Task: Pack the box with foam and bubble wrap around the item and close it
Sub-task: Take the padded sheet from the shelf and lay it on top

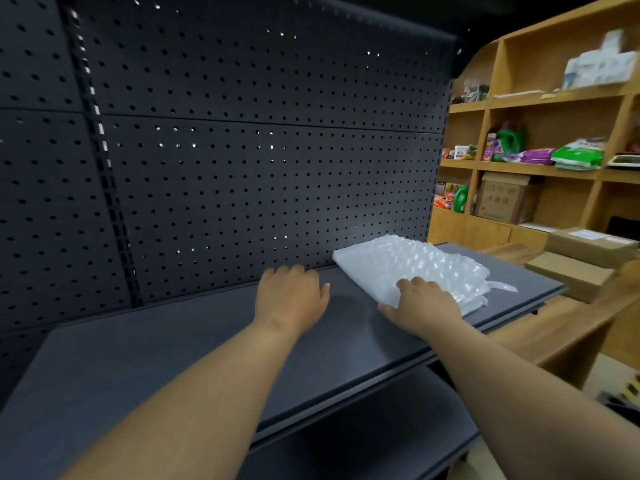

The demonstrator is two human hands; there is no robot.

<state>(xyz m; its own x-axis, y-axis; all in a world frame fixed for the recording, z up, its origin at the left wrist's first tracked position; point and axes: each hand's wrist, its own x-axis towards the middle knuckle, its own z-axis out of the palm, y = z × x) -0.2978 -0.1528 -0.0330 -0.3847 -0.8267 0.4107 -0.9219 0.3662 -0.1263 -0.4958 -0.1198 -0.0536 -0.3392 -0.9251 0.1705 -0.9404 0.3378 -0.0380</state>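
A folded stack of clear bubble wrap (415, 265) lies on the right end of a dark grey shelf (173, 348). My right hand (422, 303) rests on the near edge of the bubble wrap, fingers laid over it and thumb at its side. Left of the wrap, my left hand (291, 296) hovers palm down over the bare shelf with its fingers slightly curled, holding nothing. Flat brown cardboard boxes (575, 271) sit on a wooden counter to the right.
A black pegboard wall (242, 150) backs the shelf. A lower dark shelf (363, 434) runs beneath. The wooden counter (554, 327) adjoins the shelf's right end. Wooden shelving (540, 133) with packets, bottles and a carton stands behind it.
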